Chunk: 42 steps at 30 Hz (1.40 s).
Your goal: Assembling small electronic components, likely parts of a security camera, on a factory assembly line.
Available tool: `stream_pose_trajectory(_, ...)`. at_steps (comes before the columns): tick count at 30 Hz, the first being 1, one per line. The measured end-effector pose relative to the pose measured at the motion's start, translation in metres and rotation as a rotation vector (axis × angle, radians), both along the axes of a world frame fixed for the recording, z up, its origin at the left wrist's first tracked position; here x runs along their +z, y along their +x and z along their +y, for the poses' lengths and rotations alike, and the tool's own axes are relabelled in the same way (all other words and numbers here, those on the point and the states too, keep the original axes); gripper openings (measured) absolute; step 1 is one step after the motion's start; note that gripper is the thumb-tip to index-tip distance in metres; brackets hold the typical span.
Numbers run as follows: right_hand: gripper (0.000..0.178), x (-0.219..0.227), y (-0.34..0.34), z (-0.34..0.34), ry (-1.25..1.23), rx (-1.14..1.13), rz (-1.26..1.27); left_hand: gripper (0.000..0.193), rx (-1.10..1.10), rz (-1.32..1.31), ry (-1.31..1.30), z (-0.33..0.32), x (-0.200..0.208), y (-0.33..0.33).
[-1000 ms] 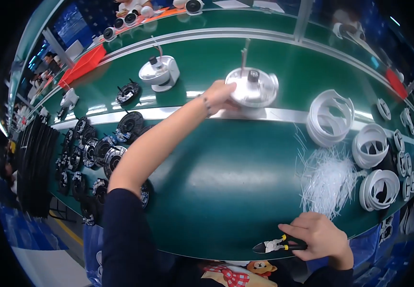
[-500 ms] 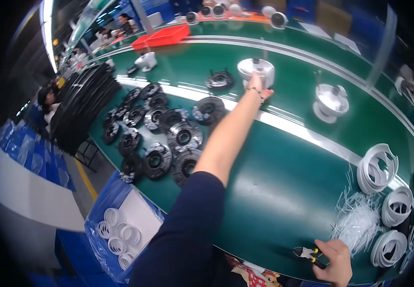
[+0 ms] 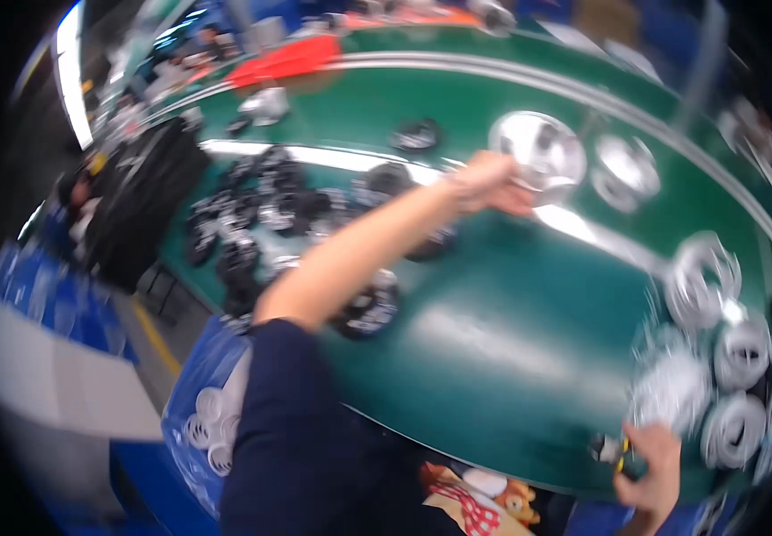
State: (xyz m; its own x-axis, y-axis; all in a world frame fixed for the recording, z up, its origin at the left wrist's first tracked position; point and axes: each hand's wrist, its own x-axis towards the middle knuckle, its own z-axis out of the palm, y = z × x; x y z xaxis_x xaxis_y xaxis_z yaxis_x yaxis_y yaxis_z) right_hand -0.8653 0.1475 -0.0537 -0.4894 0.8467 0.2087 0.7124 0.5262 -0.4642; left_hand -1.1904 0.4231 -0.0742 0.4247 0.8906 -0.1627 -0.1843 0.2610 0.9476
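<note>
Over the far part of the green table, my stretched-out left hand is closed on the edge of a white round housing, tilted so that its inside shows. Just right of it stands a second white housing on the green surface. At the near right my right hand is closed round small side cutters with yellow and black handles. Beyond that hand lies a heap of thin clear strips. Motion blurs the picture, and my left fingertips are partly hidden.
Several black round parts crowd the table's left side behind my left arm. White rings are stacked at the right edge. A blue-lined box holds more white rings at lower left. A red tray sits far back.
My left hand has lifted the white housing, tilted it and carried it right, beside the second one. My right hand, with the cutters, has shifted slightly right. The view has moved a little.
</note>
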Motion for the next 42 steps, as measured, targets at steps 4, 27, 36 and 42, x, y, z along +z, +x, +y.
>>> stream_pose_trajectory(4, 0.059, 0.025, -0.005, 0.031, 0.148, -0.097, -0.062, 0.034, -0.142, 0.254, -0.204, -0.092, 0.017, 0.017)
stream_pose_trajectory(27, 0.033, 0.040, -0.032, 0.057, 0.116, -0.169, -0.712, 0.020, -1.106, 1.005, 0.573, -0.075, 0.055, 0.131)
stream_pose_trajectory(36, 0.024, 0.041, -0.030, 0.059, 0.103, -0.085, -0.764, 0.014, -1.187, 0.865, 0.515, -0.071, 0.053, 0.132)
stream_pose_trajectory(42, 0.035, 0.050, 0.000, 0.038, 0.137, -0.124, -0.532, 0.017, -0.880, 0.667, 0.686, -0.053, 0.061, 0.115)
